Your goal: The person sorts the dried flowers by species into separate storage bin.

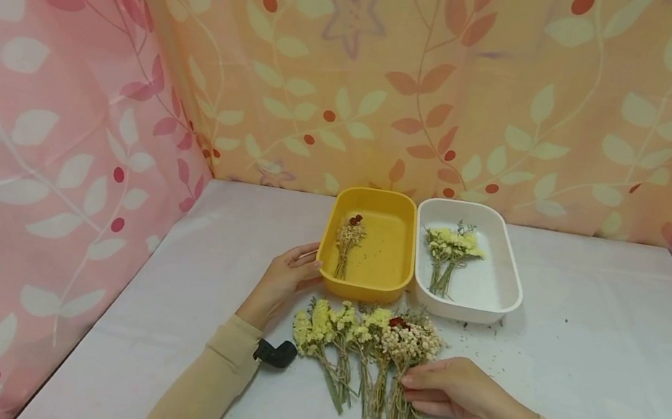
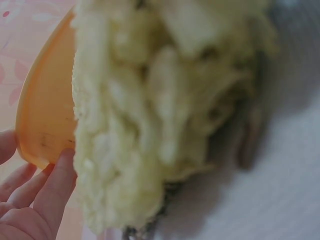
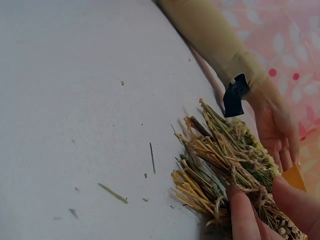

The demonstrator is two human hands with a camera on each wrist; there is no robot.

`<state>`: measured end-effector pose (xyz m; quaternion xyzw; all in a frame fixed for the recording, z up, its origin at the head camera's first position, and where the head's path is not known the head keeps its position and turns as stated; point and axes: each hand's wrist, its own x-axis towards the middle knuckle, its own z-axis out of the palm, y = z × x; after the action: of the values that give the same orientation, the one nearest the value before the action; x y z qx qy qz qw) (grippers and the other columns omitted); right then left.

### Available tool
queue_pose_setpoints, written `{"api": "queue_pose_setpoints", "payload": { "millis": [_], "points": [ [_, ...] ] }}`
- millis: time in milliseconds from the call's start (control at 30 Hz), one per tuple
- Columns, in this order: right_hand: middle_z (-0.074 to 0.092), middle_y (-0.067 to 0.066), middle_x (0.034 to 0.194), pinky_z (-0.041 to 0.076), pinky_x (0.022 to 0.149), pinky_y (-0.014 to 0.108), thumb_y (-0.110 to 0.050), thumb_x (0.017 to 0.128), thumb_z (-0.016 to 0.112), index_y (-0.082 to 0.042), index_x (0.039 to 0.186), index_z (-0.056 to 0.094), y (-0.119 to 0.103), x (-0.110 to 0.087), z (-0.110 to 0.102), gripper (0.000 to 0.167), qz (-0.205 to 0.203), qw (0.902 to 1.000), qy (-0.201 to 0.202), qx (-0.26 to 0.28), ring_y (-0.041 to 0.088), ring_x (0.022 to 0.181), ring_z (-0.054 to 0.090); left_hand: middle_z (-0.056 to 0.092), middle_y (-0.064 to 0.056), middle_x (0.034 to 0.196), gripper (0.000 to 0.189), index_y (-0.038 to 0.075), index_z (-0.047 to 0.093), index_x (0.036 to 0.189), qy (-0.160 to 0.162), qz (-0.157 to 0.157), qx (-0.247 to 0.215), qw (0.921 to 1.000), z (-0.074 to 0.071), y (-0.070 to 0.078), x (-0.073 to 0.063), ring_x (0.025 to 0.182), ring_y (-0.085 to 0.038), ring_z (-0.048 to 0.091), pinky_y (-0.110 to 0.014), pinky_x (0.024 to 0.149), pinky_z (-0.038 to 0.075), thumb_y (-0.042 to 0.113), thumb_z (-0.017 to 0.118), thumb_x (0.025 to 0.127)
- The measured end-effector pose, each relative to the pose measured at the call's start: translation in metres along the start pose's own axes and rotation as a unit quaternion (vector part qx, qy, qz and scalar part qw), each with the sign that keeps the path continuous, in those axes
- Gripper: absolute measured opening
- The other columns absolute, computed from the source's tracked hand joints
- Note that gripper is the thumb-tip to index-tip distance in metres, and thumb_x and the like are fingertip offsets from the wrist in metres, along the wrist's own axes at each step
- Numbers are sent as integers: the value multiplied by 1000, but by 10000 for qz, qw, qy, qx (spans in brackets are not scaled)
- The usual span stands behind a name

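Note:
In the head view my left hand (image 1: 286, 276) touches the left front corner of a yellow tray (image 1: 362, 292), its fingers fairly straight along the wall. One bunch of small beige dried flowers (image 1: 350, 234) with dark red blooms lies inside it. My right hand (image 1: 465, 391) pinches the tied stems of a similar beige dried flower bunch (image 1: 414, 343), at the right end of a row of bunches. Yellow dried flower bunches (image 1: 314, 327) fill the row's left side, blurred and close in the left wrist view. The right wrist view shows the twine-tied stems (image 3: 210, 155) by my fingertips.
A white tray (image 1: 510, 296) stands against the yellow one's right side, with yellow dried flowers (image 1: 455, 247) inside. Bits of stem (image 3: 113, 193) are scattered on the white tablecloth (image 1: 605, 340). Floral curtains (image 1: 495, 81) hang behind and at the sides.

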<state>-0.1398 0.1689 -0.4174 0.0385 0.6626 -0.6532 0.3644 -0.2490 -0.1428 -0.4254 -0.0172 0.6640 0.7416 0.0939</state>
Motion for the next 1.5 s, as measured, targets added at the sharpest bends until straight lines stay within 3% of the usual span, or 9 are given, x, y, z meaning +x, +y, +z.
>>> {"api": "queue_pose_setpoints", "payload": {
  "millis": [233,867,1100,1500],
  "points": [
    [77,0,84,64,77,27,-17,88,75,-2,101,74,-2,3,5,20,11,9997,158,-209,9,75,73,50,-18,149,51,7,46,148,13,13,10,10000,-1,-2,1,132,-35,56,-36,100,57,8,60,99],
    [78,0,87,64,75,26,-14,89,74,-3,96,74,-4,8,10,13,-50,9988,471,-94,8,72,72,53,-15,148,50,10,48,147,66,-14,151,9999,0,-2,1,129,-35,58,-40,102,56,11,61,99],
    [77,-2,91,64,77,26,-15,90,73,0,102,72,1,4,9,20,-263,9988,388,-105,8,75,71,52,-17,148,50,10,48,147,28,25,114,9999,0,-3,0,128,-37,58,-41,102,56,10,61,99],
    [72,-4,84,63,73,22,-16,86,76,0,102,73,0,-11,10,22,-406,9978,501,-142,5,71,70,51,-16,149,51,9,48,147,5,29,63,10000,0,-3,1,131,-35,57,-39,102,56,10,62,98]
  ]
}}
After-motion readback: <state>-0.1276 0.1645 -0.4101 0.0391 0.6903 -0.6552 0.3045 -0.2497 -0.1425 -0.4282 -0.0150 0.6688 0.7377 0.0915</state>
